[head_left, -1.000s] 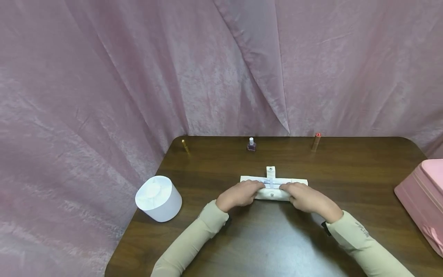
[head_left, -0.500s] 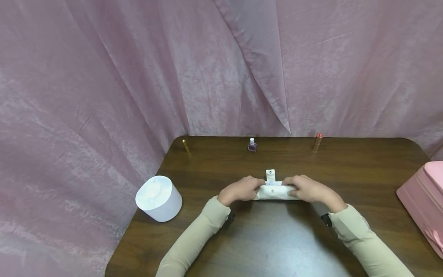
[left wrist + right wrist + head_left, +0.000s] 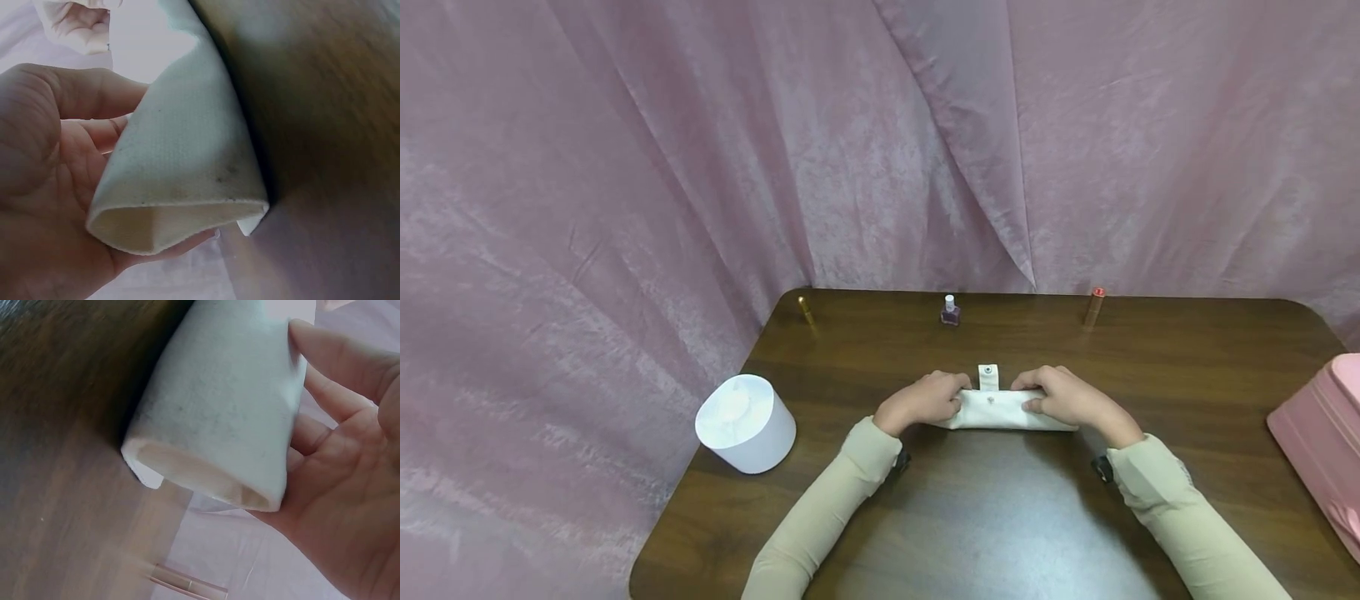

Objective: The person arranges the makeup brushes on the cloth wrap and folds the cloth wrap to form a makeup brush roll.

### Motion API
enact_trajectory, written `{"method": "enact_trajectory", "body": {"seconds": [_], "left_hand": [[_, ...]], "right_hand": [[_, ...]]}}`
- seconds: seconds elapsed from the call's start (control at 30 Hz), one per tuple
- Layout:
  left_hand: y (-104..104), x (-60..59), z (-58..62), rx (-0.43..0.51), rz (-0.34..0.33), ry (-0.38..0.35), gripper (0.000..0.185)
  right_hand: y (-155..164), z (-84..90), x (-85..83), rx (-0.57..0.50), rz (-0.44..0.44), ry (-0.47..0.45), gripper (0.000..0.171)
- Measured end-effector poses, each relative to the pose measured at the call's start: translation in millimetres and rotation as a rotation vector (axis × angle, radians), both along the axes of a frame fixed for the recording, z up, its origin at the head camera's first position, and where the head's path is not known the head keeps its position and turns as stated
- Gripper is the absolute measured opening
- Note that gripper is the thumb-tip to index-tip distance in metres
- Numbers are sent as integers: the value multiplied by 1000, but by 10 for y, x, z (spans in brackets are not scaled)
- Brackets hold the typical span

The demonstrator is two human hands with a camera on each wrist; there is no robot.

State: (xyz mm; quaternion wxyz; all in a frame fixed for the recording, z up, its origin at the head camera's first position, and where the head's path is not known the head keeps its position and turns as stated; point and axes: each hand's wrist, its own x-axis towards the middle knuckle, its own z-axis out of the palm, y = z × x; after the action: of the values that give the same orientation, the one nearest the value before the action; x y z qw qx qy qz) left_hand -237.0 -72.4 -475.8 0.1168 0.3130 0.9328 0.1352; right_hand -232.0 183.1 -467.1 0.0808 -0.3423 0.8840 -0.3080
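Observation:
A white fabric roll-up pouch point(image 3: 992, 412) lies rolled lengthwise on the table, its snap strap point(image 3: 988, 377) sticking out beyond the far side. My left hand point(image 3: 925, 397) grips the roll left of the strap, thumb on the near face and fingers behind. To the right, my right hand point(image 3: 1067, 397) pinches it the same way. The left wrist view shows one flattened, hollow end of the pouch point(image 3: 181, 150) against the palm. From the right wrist, the other end of the pouch point(image 3: 219, 394) also looks open, with a loose edge underneath.
Along the table's point(image 3: 880, 342) back stand a gold tube point(image 3: 806, 310), a dark nail polish bottle point(image 3: 951, 313) and a red-topped lipstick tube point(image 3: 1094, 307). A white oval container point(image 3: 752, 425) is at the left edge, a pink case point(image 3: 1322, 442) at the right.
The pouch's near side has been rolled up and away, covering the inner part with clear and bluish contents that showed before. Both hands have shifted slightly to the far side with it.

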Motion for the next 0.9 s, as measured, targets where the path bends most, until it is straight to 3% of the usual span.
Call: {"method": "enact_trajectory", "body": {"seconds": [0.23, 0.33, 0.4, 0.57, 0.77, 0.9], "left_hand": [[12, 51, 10, -87, 35, 94, 31], [45, 189, 41, -180, 34, 176, 42], [86, 318, 71, -237, 14, 193, 54], [202, 532, 85, -295, -13, 83, 74], [232, 546, -3, -254, 36, -6, 83], [238, 532, -64, -242, 41, -26, 86]], "right_hand": [[-5, -23, -17, -25, -63, 27, 22], [-23, -53, -12, -53, -81, 24, 22], [-39, -76, -11, -68, -86, 18, 22], [-42, -78, 4, -72, -103, 50, 23], [-115, -32, 154, -33, -121, 115, 33], [-183, -1, 310, 56, -133, 144, 36]]}}
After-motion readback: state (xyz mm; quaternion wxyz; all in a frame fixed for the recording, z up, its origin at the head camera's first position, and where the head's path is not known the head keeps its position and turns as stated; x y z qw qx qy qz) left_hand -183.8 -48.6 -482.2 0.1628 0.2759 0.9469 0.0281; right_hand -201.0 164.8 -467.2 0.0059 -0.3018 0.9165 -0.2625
